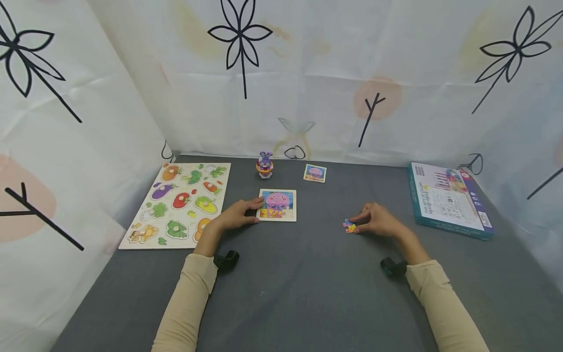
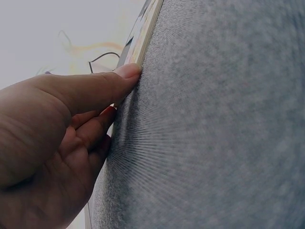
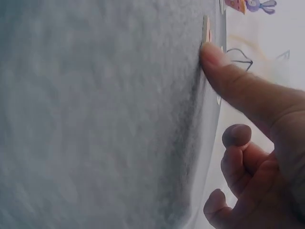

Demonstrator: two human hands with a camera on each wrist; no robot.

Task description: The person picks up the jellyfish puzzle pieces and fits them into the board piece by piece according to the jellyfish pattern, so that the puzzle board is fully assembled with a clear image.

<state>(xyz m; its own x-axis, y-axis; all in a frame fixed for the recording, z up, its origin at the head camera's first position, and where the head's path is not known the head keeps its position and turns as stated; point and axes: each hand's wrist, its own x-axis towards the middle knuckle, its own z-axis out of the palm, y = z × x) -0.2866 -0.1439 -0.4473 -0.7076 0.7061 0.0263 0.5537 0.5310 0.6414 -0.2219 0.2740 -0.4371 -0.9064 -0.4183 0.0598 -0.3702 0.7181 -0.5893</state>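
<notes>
A small square picture puzzle board [image 1: 288,215] with a pink cartoon figure lies flat on the grey table. My left hand [image 1: 237,215] holds it at its left edge, thumb near the lower corner and a finger higher up. In the left wrist view the thumb [image 2: 126,71] presses the board's thin edge. Off to the right, my right hand [image 1: 378,221] pinches a small colourful puzzle piece [image 1: 349,226] at table level. The right wrist view shows the thumb [image 3: 217,55] against the thin edge of the piece [image 3: 206,28]; its far side is hidden.
A large vegetable puzzle board [image 1: 176,222] lies at the left. A purple rabbit-eared figurine [image 1: 265,165] and a small picture card [image 1: 314,173] are at the back. On the right lies a teal-edged box [image 1: 453,198]. Patterned white cloth [image 1: 325,58] encloses the table's back and sides.
</notes>
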